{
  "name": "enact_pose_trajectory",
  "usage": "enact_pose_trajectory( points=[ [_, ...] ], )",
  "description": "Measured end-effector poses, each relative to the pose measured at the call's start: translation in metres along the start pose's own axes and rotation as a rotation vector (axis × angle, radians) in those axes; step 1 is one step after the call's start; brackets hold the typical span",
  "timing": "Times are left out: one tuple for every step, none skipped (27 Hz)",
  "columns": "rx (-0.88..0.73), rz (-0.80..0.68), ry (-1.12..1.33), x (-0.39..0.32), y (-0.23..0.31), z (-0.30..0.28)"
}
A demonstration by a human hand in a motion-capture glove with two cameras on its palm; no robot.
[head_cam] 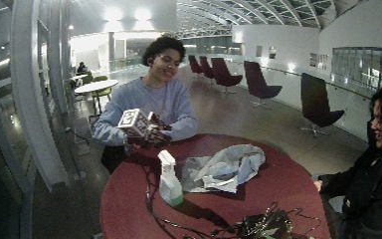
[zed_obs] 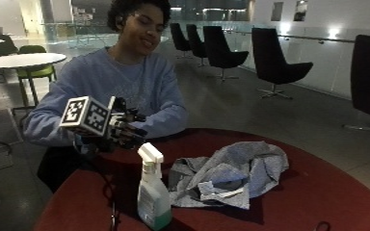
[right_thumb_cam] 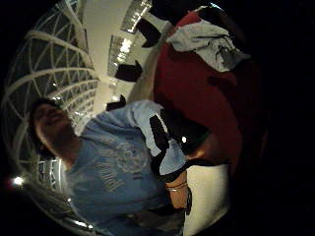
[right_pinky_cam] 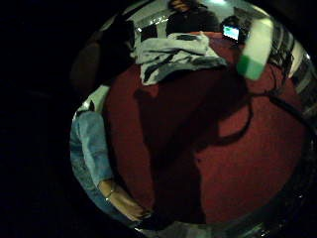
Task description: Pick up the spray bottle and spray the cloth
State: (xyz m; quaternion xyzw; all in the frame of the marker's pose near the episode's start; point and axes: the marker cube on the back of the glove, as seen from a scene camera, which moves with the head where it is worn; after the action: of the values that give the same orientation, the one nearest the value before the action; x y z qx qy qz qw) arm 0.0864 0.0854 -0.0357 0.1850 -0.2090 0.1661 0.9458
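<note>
The bottle [zed_obs: 153,192] stands upright on the red table [zed_obs: 313,192], just beside the crumpled cloth [zed_obs: 236,171] at its 3 o'clock. The right hand [zed_obs: 124,132] hovers at the table's far edge, at the bottle's 11 o'clock, apart from it; whether its fingers are spread or curled cannot be told. Only the little-finger view shows the bare left hand [right_pinky_cam: 130,207] resting at the table's edge.

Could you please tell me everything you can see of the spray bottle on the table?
The spray bottle stands upright on the red table, untouched, just beside the crumpled grey cloth; whether they touch I cannot tell. It looks like pale translucent plastic, with a white trigger head on a narrow neck, a label on its body and a green band at the base, perhaps liquid. The gloved right hand is raised behind it, near the table's edge by the person, holding nothing.
</note>
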Motion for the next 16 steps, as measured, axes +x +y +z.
enact_pose_trajectory(
  points=[
    [0.033, 0.019, -0.051, 0.007, -0.001, -0.008],
    [0.064, 0.036, -0.099, 0.013, -0.001, -0.015],
    [0.092, 0.051, -0.142, 0.019, -0.001, -0.020],
    [0.117, 0.065, -0.178, 0.024, -0.001, -0.024],
    [0.140, 0.078, -0.207, 0.028, -0.002, -0.028],
    [0.160, 0.091, -0.227, 0.032, -0.003, -0.030],
    [0.177, 0.103, -0.236, 0.037, -0.005, -0.033],
    [0.190, 0.115, -0.236, 0.041, -0.007, -0.035],
    [0.200, 0.126, -0.230, 0.045, -0.010, -0.036],
    [0.208, 0.138, -0.220, 0.049, -0.013, -0.037],
    [0.216, 0.152, -0.210, 0.054, -0.018, -0.038],
    [0.225, 0.168, -0.203, 0.060, -0.023, -0.039],
    [0.236, 0.185, -0.197, 0.066, -0.030, -0.040],
    [0.248, 0.202, -0.193, 0.073, -0.037, -0.041],
    [0.262, 0.219, -0.190, 0.081, -0.044, -0.042],
    [0.275, 0.236, -0.188, 0.088, -0.051, -0.042]
  ],
)
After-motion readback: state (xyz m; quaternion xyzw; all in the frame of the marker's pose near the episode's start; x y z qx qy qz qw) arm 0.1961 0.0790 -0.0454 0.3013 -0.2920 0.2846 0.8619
